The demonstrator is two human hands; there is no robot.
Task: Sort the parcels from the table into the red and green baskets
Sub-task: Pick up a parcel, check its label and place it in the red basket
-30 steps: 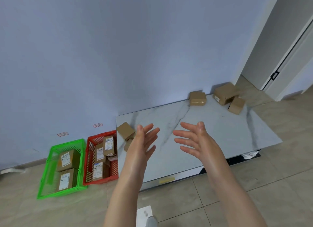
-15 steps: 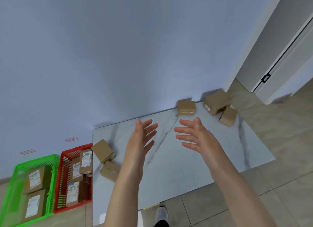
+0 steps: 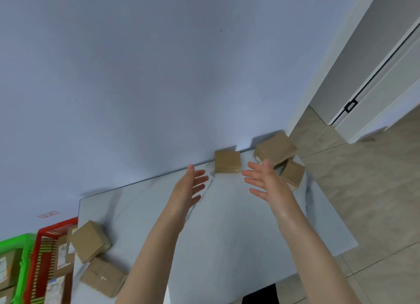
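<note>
both hands, left hand (image 3: 188, 188) and right hand (image 3: 264, 181), spread and empty, flank the parcel (image 3: 227, 161) at 12 o'clock on the desk (image 3: 227, 235), apparently framing a two-handed grasp.

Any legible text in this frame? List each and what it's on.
None legible.
Pink wall sticker: marks on it, too blurred to read.
White shipping labels on parcels in the red basket: print too small.
Label on a parcel in the green basket: cut off, unreadable.
White label on the largest far parcel: unreadable.

Brown parcels (image 3: 227, 164); white grey-veined marble table (image 3: 238, 224); red basket (image 3: 41, 240); green basket (image 3: 22, 253); pale blue wall (image 3: 159, 76).
</note>
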